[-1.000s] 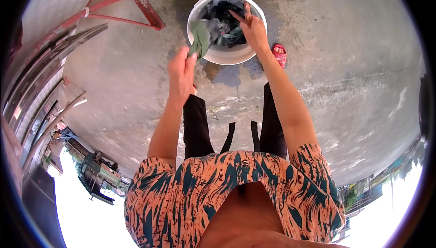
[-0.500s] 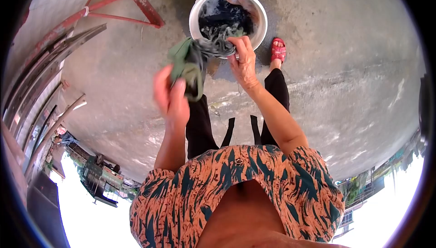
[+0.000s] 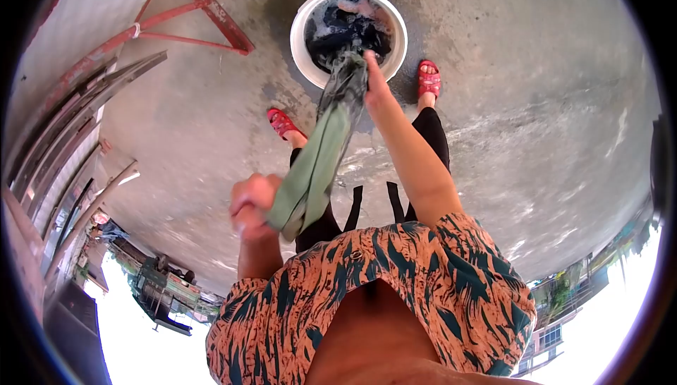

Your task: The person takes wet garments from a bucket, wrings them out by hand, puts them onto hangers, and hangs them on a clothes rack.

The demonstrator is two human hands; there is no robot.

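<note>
A wet green and dark patterned cloth (image 3: 314, 163) is stretched between my hands, running from the bucket down toward my body. My left hand (image 3: 255, 202), blurred by motion, is closed on the lower green end near my waist. At the other end my right hand (image 3: 374, 78) grips the dark, bunched part over the bucket's near rim. The white bucket (image 3: 299, 46) stands on the floor ahead of me. Inside it, dark fabric (image 3: 345, 36) lies in sudsy water, with a pinkish patch at the far side.
My feet in red sandals (image 3: 429, 80) stand on either side in front of the bucket, on a concrete floor (image 3: 515, 124) with wet patches. A rusty red metal frame (image 3: 218, 22) is at the upper left. Long boards or rails (image 3: 84, 113) lean along the left side.
My left hand has moved down toward my body, drawing the bunched cloth out long. My right hand has stayed near the bucket rim. My left sandal has come into view.
</note>
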